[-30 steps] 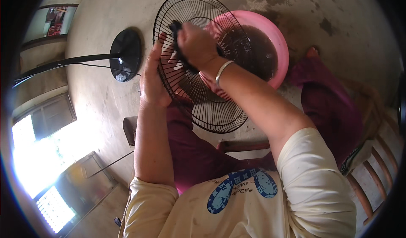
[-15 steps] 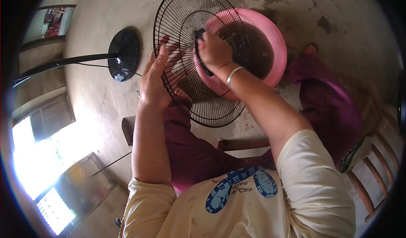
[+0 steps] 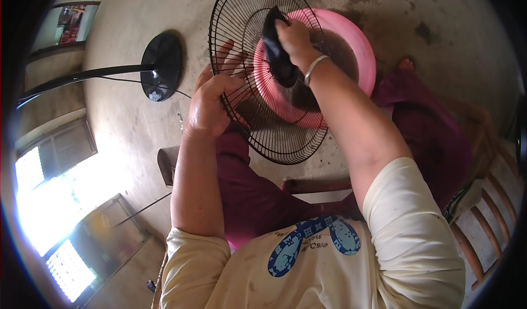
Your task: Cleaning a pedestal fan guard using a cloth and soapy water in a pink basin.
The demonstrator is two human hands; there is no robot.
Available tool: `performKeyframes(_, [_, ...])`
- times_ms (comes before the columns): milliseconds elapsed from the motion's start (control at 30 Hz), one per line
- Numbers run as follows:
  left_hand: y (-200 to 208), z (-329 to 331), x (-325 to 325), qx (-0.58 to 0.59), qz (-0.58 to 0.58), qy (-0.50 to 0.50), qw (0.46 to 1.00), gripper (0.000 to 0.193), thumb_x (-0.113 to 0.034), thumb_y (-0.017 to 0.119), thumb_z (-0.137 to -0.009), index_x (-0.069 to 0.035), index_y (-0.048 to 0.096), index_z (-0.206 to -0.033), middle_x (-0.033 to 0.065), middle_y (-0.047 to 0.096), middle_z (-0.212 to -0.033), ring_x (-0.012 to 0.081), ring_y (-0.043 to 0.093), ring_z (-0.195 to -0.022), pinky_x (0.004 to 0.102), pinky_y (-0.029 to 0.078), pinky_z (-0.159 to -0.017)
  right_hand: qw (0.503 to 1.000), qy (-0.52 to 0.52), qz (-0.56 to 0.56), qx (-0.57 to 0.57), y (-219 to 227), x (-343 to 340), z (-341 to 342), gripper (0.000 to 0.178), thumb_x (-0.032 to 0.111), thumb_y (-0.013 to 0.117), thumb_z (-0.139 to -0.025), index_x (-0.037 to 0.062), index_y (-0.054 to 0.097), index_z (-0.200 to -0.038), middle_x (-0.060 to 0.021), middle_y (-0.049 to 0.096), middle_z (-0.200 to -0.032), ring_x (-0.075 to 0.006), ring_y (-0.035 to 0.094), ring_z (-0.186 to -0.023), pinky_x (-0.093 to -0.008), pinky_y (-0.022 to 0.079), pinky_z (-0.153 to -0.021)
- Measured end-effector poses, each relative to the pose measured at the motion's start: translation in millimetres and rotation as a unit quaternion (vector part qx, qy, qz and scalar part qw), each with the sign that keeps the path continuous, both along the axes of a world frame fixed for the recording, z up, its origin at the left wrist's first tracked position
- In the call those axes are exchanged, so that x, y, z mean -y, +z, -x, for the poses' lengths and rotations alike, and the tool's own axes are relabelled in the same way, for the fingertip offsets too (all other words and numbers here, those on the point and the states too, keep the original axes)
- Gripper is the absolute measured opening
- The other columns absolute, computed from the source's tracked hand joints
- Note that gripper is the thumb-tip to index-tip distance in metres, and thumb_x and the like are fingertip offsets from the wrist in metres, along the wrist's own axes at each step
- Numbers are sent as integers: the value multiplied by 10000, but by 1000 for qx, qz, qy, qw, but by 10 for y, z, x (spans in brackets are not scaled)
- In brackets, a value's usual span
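Through the head view I have the round black wire guard [image 3: 253, 62] held slanted across the left part of the pink basin [image 3: 366, 56]. My left hand [image 3: 211, 97] is closed on the wire guard's edge, left of the pink basin, its fingers showing through the wires; I judge this steadies the slant and leaves the inner face free to reach. My right hand [image 3: 296, 40], above the pink basin, is narrowed on a bunched black cloth [image 3: 274, 48] that seems to lie against the wires; how hard it presses I cannot tell. Working over the pink basin probably lets drips fall into its dark liquid [image 3: 346, 56]. The black stand base [image 3: 164, 62] sits on the floor [image 3: 186, 12], well left of the pink basin, likely there to leave room.
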State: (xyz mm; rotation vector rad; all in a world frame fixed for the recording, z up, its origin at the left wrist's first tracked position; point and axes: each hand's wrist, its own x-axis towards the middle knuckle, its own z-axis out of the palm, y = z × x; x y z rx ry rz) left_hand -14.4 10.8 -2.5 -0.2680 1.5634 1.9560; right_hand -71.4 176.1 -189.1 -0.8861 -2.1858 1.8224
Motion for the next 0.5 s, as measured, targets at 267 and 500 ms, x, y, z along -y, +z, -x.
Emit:
performKeyframes(267, [-33,-18,127,-33,-47,-6,998,733,52,401,-642,-6,352,-1371,185,474,-1297,306,524,-1131,382,502,-878,935,81,-163,-303,326,612,-1135,218,169,640,-756,-26,549,-719,-208,566,-680,-375,573,-661,-437,464,-639])
performKeyframes(500, [-41,-29,135,-31,-51,-6,998,778,77,381,-618,-16,325,-1388,190,422,-1344,326,478,-1189,396,477,-902,968,201,-58,-138,413,-155,-878,269,234,633,-750,-27,604,-810,-200,627,-785,-377,622,-736,-404,492,-669])
